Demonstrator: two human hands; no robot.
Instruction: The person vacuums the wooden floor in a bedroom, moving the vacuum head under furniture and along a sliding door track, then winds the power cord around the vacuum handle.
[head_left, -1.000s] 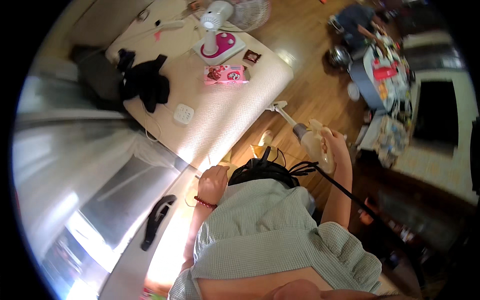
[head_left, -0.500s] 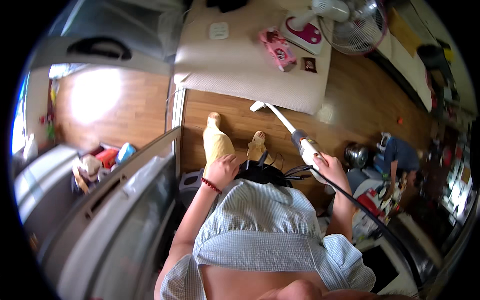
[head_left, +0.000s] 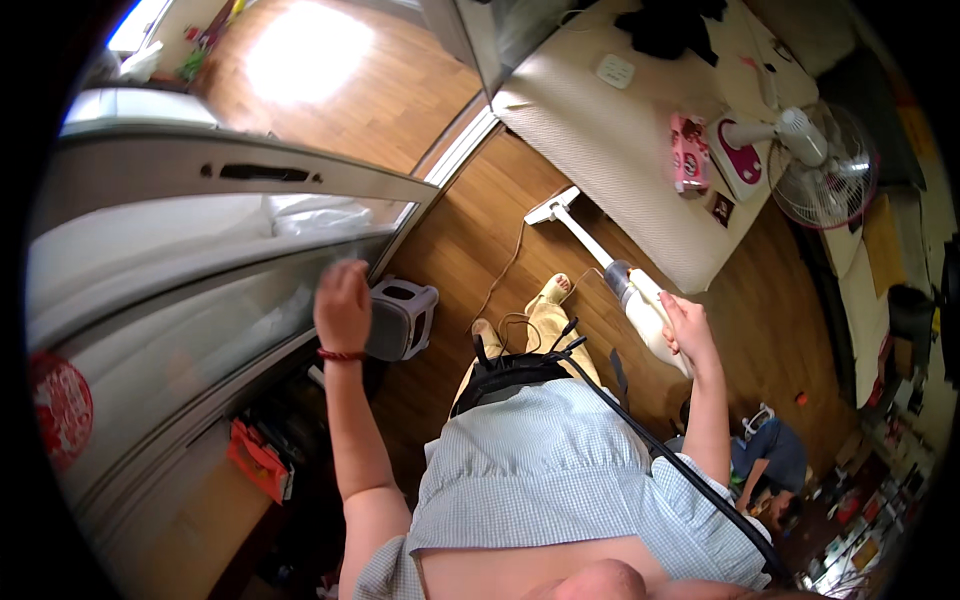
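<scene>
Right hand (head_left: 687,326) has its fingers wrapped around the handle of a cream-white stick vacuum (head_left: 645,312), its head down on the wood-look floor (head_left: 480,258) just beside the mattress (head_left: 600,130). Left hand (head_left: 343,303) is up near the glass door (head_left: 225,275), too blurry to tell if fingers are spread or together. Fan (head_left: 740,158) and pink packet (head_left: 690,153) on the mattress, another person (head_left: 770,458) lower right.

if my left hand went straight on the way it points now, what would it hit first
Your left hand would probably meet the framed glass door first, though the depth between them is unclear here.
</scene>
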